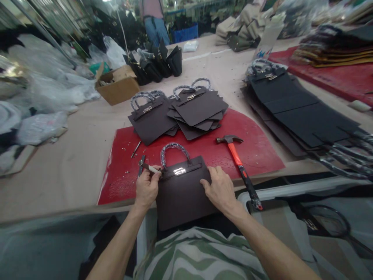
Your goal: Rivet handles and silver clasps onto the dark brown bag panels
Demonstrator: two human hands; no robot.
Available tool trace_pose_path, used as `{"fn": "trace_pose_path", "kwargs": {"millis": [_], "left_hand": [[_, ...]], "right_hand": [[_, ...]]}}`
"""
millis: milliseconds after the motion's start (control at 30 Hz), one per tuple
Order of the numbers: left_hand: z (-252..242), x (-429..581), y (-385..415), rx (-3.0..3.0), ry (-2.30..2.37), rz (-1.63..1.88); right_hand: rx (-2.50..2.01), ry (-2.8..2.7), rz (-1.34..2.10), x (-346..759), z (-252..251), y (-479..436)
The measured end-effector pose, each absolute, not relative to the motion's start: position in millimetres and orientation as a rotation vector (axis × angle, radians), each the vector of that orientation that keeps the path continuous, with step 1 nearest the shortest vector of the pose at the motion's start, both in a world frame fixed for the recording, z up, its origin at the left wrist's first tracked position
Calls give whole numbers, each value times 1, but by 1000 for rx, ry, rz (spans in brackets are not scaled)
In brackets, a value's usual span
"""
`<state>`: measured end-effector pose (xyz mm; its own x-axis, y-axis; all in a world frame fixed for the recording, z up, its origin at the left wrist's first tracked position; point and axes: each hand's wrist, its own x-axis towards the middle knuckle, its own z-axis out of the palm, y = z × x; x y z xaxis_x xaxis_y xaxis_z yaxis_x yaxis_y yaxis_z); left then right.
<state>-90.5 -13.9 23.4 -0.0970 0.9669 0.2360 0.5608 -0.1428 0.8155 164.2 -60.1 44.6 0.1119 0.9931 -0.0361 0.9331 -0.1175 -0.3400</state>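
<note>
A dark brown handbag panel [183, 198] lies tilted at the table's front edge, its lower part hanging toward my body. It has a film-wrapped handle [174, 147] and a shiny metal clasp [180, 171]. My left hand [147, 188] is closed, thumb and fingers pinching at the panel's upper left corner. By its fingertips juts a short pale piece with a dark end [149, 167], whose kind I cannot make out. My right hand [220, 190] grips the panel's right edge, thumb on the front face. A claw hammer [237, 159] with an orange and black handle rests to the right.
Under the work lies a red mat [250, 144], with a thin rod-like tool [135, 149] and small bits on it. Behind are stacked bag panels [195, 109] and a cardboard box [118, 86]. More dark panels [303, 109] lie right. A person [155, 23] stands beyond.
</note>
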Motion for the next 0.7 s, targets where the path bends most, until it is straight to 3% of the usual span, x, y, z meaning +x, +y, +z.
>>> {"fn": "trace_pose_path", "kwargs": {"millis": [300,700], "left_hand": [[28,-46,-4,1691,1443,1306],[11,-12,10,1622,1218,1253]], "right_hand": [[-2132,-1773,587,169,40,-54],[-1976,-1655,905,172,45,-38]]}}
